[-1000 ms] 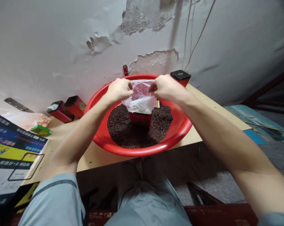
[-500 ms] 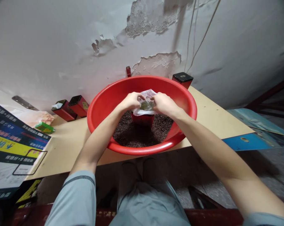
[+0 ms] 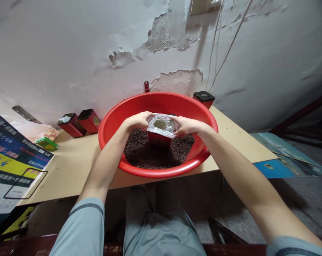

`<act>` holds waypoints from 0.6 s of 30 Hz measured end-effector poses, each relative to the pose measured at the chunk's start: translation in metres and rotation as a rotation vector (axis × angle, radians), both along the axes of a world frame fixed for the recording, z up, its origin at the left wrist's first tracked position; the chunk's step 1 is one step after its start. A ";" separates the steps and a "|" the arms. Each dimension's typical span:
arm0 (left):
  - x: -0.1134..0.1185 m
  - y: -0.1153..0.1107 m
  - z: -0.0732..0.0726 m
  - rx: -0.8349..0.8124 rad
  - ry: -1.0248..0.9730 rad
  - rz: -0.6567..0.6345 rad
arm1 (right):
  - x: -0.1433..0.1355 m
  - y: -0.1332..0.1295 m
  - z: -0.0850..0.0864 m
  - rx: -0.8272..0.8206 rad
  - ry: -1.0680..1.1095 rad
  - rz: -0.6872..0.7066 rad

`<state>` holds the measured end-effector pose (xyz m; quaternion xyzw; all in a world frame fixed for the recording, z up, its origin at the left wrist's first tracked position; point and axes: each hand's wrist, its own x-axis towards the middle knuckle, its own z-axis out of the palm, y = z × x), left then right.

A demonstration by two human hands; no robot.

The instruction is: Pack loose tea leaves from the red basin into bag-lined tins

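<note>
A clear plastic bag [image 3: 165, 132] lines a red tin [image 3: 159, 139], its mouth spread wide and folded out around the tin's top. My left hand [image 3: 141, 120] grips the bag's left edge between thumb and fingers. On the opposite side, my right hand [image 3: 187, 126] is closed on the bag's right edge. The tin stands in dark, loose granules that look like dried tea leaves [image 3: 139, 153], inside a large red basin [image 3: 161, 172]. What lies deep in the bag is hard to make out.
The basin sits on a pale wooden board [image 3: 78, 156]. Two red tins [image 3: 89, 121] stand at the left, near a green box [image 3: 47, 143] and a printed carton [image 3: 14, 163]. Behind the basin's right side is another black-topped tin [image 3: 205, 97], by the peeling wall.
My hands have moved apart, pulling the crumpled bag's mouth into a wide opening over the tin. The camera view has shifted slightly.
</note>
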<state>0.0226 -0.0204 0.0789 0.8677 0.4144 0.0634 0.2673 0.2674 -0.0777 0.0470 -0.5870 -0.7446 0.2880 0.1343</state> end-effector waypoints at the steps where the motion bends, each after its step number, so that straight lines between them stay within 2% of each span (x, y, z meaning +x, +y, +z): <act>1: -0.002 0.000 -0.002 -0.012 -0.019 0.015 | -0.001 0.001 -0.001 0.036 -0.042 0.009; 4: -0.006 -0.003 -0.007 0.046 -0.039 0.132 | -0.007 0.003 -0.001 0.154 -0.070 0.041; 6: -0.003 -0.006 -0.009 0.215 0.006 0.223 | -0.010 0.005 -0.003 0.219 -0.027 0.067; 8: 0.005 -0.012 -0.012 0.358 0.066 0.255 | -0.012 0.006 -0.008 0.261 0.021 0.082; 11: 0.023 -0.022 -0.016 0.376 0.196 0.199 | -0.011 0.007 -0.016 0.279 0.080 0.076; 15: 0.042 -0.028 -0.022 0.368 0.428 0.037 | -0.006 0.004 -0.025 0.303 0.151 0.066; 18: 0.041 -0.020 -0.027 0.320 0.302 -0.035 | -0.003 -0.001 -0.027 0.315 0.185 0.005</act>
